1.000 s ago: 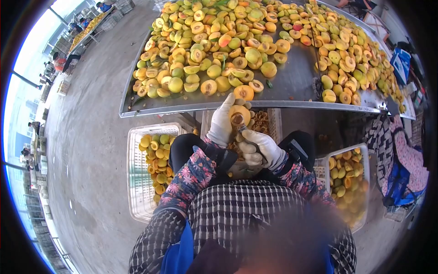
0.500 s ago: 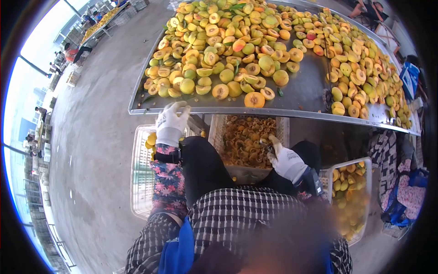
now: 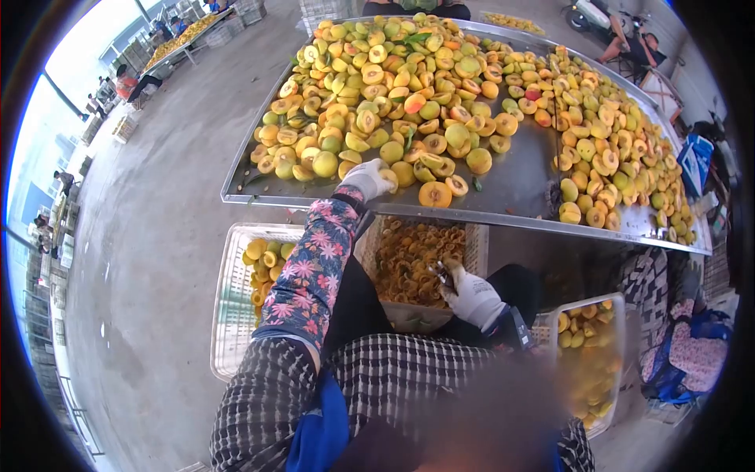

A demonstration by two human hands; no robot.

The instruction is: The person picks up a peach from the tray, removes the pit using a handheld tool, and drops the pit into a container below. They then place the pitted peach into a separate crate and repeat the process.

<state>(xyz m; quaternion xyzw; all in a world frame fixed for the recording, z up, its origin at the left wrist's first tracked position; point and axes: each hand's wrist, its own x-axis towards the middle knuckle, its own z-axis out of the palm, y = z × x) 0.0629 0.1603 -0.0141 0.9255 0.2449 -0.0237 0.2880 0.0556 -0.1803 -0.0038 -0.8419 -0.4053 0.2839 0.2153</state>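
We note 2 gloved hands, well apart. The left hand [image 3: 371, 180] reaches over the near rim [image 3: 393, 209] of the metal surface [image 3: 515, 175], at the front edge of the larger fruit heap [image 3: 393, 86]. Its fingers are bent downward against fruit there; whether they have closed around a piece we cannot tell, since the glove hides the contact. The right hand [image 3: 474, 299] hangs low above the middle crate [image 3: 481, 250], fingers curled around a small dark tool [image 3: 445, 275], its shape too small for us to make out.

The fruit lies in 2 heaps, the second heap [image 3: 609, 141] at the right, with bare metal between. Many pieces are halved, cut face showing. A halved fruit [image 3: 435, 194] sits near the rim, just right of the left hand. We judge that the raised rim serves to stop pieces rolling off.

The middle crate, near the knees, contains brownish scraps [image 3: 413, 259]. We suppose it stands there so that bits can fall straight in from the right hand. A left crate [image 3: 222, 315] and a right crate [image 3: 618, 354] flank the person, both holding yellow fruit; we take them to be set within arm's reach. The sleeve covers part of the left crate's contents; the right crate's lower part is blurred.
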